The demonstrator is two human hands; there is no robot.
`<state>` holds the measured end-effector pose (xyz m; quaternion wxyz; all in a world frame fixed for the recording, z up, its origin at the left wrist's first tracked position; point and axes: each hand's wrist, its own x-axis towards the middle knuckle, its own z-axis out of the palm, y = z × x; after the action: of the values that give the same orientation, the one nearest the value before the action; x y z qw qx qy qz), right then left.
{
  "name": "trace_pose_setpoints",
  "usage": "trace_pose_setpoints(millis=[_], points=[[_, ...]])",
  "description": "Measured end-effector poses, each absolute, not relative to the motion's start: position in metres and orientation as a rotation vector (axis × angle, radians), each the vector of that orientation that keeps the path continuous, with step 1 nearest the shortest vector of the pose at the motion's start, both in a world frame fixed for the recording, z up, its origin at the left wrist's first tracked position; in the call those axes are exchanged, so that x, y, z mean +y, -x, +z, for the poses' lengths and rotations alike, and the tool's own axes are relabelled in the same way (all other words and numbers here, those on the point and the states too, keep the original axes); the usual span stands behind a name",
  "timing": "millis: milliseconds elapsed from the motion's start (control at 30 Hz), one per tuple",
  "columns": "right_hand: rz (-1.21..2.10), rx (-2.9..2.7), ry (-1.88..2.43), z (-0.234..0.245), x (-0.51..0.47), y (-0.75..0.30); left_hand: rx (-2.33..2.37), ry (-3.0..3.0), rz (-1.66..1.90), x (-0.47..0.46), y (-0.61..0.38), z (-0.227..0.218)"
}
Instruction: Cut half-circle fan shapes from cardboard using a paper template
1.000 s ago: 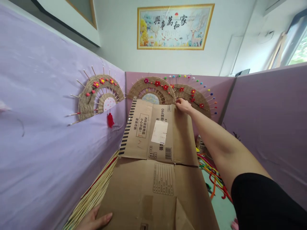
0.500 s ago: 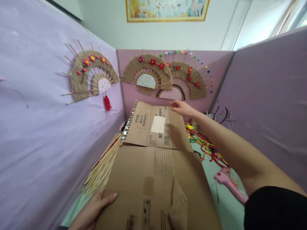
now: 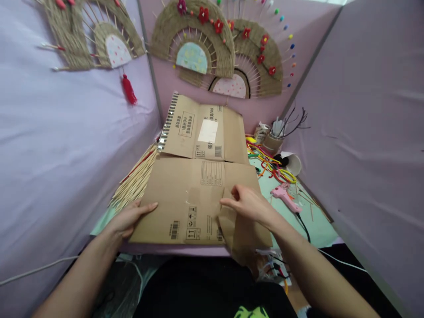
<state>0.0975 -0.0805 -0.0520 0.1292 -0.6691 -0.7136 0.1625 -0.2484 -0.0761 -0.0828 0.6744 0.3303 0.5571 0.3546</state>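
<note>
Resting both hands on cardboard (image 3: pixel 175 181), open across the bench (image 3: pixel 319 229).
In the head view, the left hand (image 3: pixel 127 219) has its thumb on the cardboard's left edge, the other fingers partly hidden; a firm hold cannot be told. The right hand's (image 3: pixel 250 204) fingers are curled, thumb near the index, at a loose flap; whether they pinch it is unclear. Sticks (image 3: pixel 135 182) lie left, a glue gun (image 3: pixel 285 196) right.

Black clothing (image 3: pixel 198 287) worn below two bare forearms (image 3: pixel 308 265) shows a lime-green, dark-marked print (image 3: pixel 251 312) beneath the right hand (image 3: pixel 247 203).
</note>
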Motion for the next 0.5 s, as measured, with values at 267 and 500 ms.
trace_pose_setpoints(millis=[267,500], points=[[0.452,-2.007,1.553,-0.082,-0.097,-0.068,1.256,-0.759,0.835,-0.077,0.245,-0.081],[0.179,-2.09,1.404,-0.094,-0.102,-0.057,1.263,-0.761,0.819,-0.078,0.246,-0.079]])
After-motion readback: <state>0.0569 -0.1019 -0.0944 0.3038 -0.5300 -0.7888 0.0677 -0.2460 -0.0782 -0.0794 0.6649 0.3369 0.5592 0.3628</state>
